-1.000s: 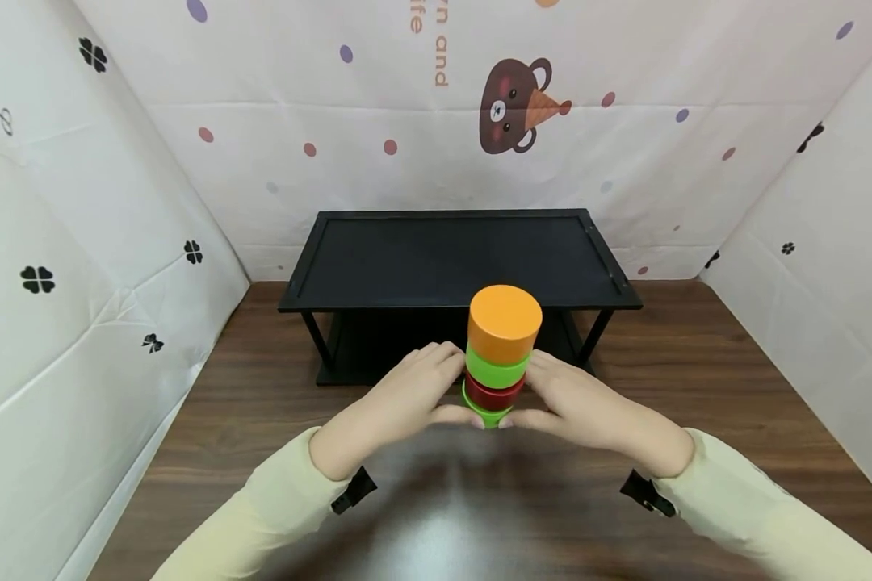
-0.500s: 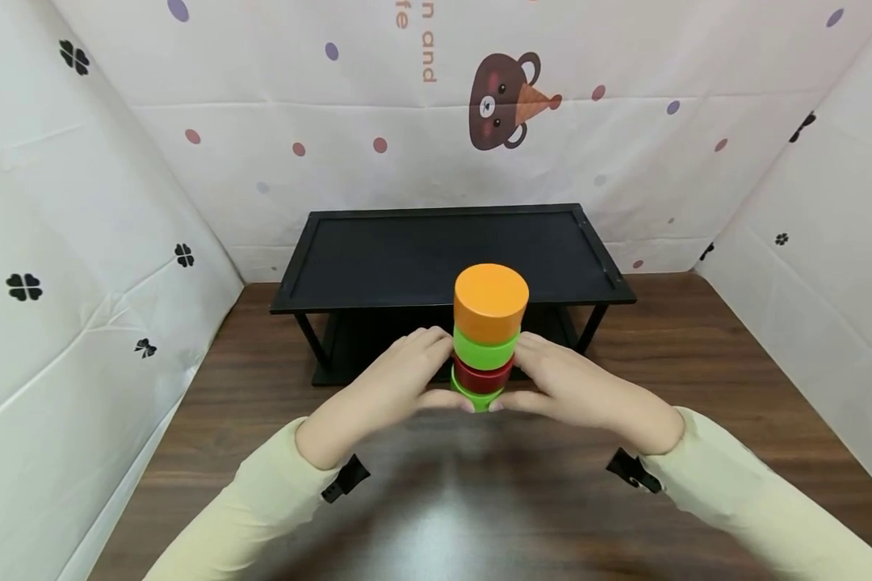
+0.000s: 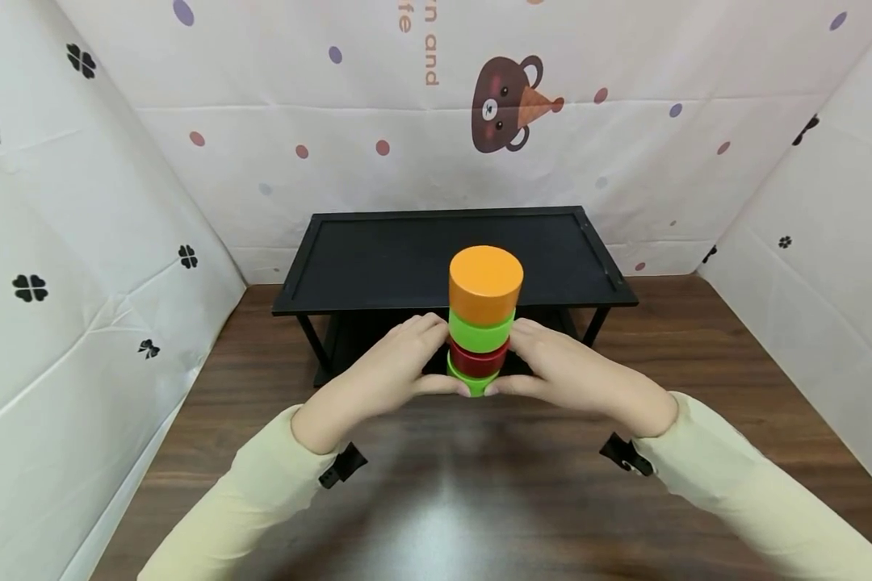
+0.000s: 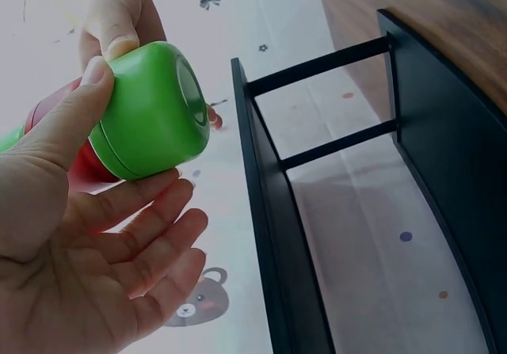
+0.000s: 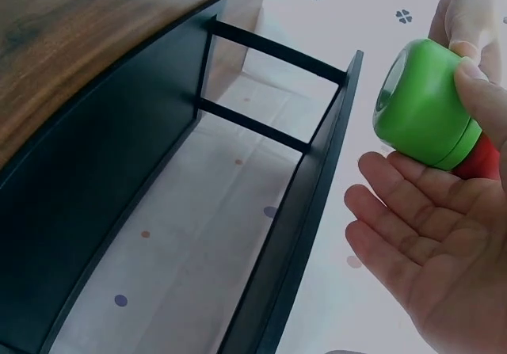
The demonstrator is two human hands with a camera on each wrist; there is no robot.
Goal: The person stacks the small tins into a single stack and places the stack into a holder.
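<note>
An upright stack of round, cup-like pieces is between my hands in the head view. Its orange piece point(image 3: 485, 278) is on top, above a green one point(image 3: 482, 332), a dark red one point(image 3: 477, 361) and the bottom green piece point(image 4: 150, 116). My left hand point(image 3: 385, 367) grips the lower stack from the left, thumb on the bottom green piece. From the other side my right hand point(image 3: 570, 371) pinches the same part. Both wrist views show the other fingers loosely extended, and the green base point(image 5: 384, 93) facing outward. In the head view the stack overlaps the shelf's front edge.
A black two-tier shelf point(image 3: 436, 254) stands ahead on the brown wooden table point(image 3: 436, 500), its lower tier partly hidden by the hands. White printed cloth point(image 3: 378, 177) hangs behind it, with more cloth at both sides. Black straps point(image 3: 343, 466) are at the wrists.
Both hands, still holding the stack, have moved up and slightly left in the head view, toward the shelf. The camera has shifted slightly. The grip looks the same.
</note>
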